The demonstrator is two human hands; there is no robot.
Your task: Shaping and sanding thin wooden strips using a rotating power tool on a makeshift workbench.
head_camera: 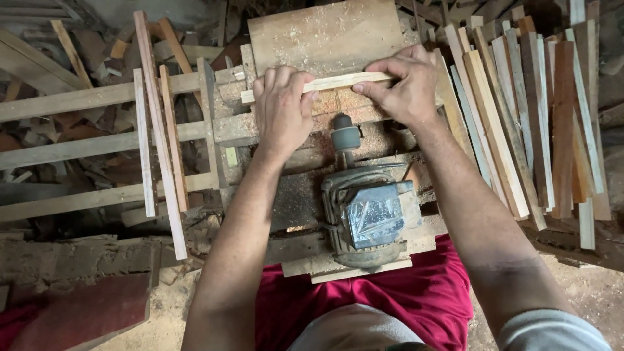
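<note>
A thin pale wooden strip (335,82) lies crosswise on a sawdust-covered wooden bench (325,36). My left hand (283,107) presses down on the strip's left part, fingers curled over it. My right hand (403,81) grips the strip's right part, thumb and fingertips on its edge. Just below the strip, between my hands, a grey electric motor (367,214) with a shaft and round fitting (345,136) points toward the strip.
A stack of long wooden strips (520,123) leans at the right. Two loose strips (159,130) lie across a wooden frame (78,143) at the left. Offcuts and sawdust cover the floor. My red clothing (364,305) shows below the motor.
</note>
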